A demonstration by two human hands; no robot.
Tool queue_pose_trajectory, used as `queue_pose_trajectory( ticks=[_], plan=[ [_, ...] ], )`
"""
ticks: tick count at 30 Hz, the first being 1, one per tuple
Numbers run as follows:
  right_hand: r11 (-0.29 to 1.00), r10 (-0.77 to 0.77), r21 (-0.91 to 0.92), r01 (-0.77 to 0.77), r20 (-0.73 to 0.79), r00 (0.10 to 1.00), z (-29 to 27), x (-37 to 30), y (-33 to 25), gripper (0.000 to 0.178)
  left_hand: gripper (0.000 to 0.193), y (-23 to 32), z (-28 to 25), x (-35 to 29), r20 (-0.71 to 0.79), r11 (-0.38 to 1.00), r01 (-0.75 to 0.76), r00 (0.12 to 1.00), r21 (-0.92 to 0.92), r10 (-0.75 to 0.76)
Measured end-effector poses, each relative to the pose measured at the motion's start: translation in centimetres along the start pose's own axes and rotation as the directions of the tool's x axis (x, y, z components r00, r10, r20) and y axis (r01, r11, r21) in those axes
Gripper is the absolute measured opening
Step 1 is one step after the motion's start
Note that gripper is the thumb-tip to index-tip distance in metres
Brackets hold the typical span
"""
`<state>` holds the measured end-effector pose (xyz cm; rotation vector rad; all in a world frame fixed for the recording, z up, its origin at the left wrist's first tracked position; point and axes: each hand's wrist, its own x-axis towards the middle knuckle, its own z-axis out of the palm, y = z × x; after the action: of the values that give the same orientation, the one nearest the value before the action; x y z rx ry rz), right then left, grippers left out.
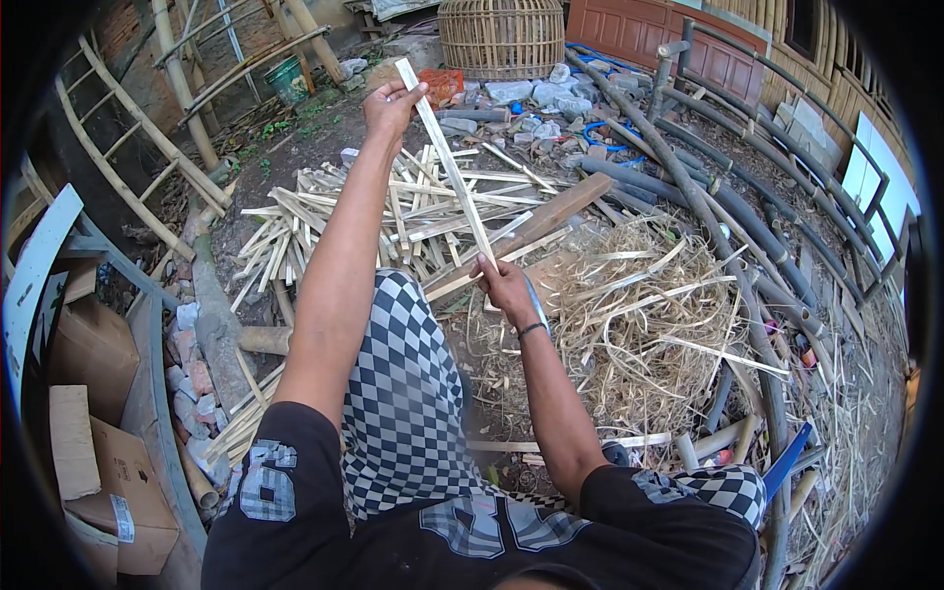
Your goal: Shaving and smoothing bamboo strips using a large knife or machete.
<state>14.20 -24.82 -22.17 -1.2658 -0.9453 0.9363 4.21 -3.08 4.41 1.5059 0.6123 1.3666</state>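
Observation:
A long, pale bamboo strip (447, 162) is stretched between my two hands, slanting from far left to near right. My left hand (389, 110) pinches its far end between thumb and fingers. Closed at its near end is my right hand (507, 293). Beside the right wrist shows a narrow, shiny bluish edge (536, 303), like a blade; most of it is hidden by the hand. Below the strip lies a loose heap of split bamboo strips (324, 211). To the right of my right hand spreads a tangled pile of thin shavings (644, 324).
A brown wooden plank (565, 211) lies across the heap. Dark bamboo poles (708, 206) run along the right. Cardboard boxes (123, 492) stand at left, near a bamboo ladder (128, 128). Farther off are a woven bamboo cage (501, 39) and rubble (556, 96). A blue-bladed tool (787, 460) stands near right.

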Motion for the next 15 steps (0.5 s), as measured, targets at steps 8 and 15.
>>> queue_pose_trajectory(
  ticks=[8, 15],
  plan=[
    [0.993, 0.087, 0.075, -0.088, 0.024, 0.996, -0.3, -0.2, -1.2, 0.060, 0.028, 0.5, 0.9, -0.6, -0.048, 0.998, -0.023, 0.999, 0.055, 0.025],
    [0.973, 0.120, 0.184, -0.138, 0.101, 0.988, -0.3, 0.0, -0.7, 0.059, 0.029, 1.0, 1.4, -1.4, 0.167, 0.981, 0.123, 0.981, -0.152, -0.097]
  ],
)
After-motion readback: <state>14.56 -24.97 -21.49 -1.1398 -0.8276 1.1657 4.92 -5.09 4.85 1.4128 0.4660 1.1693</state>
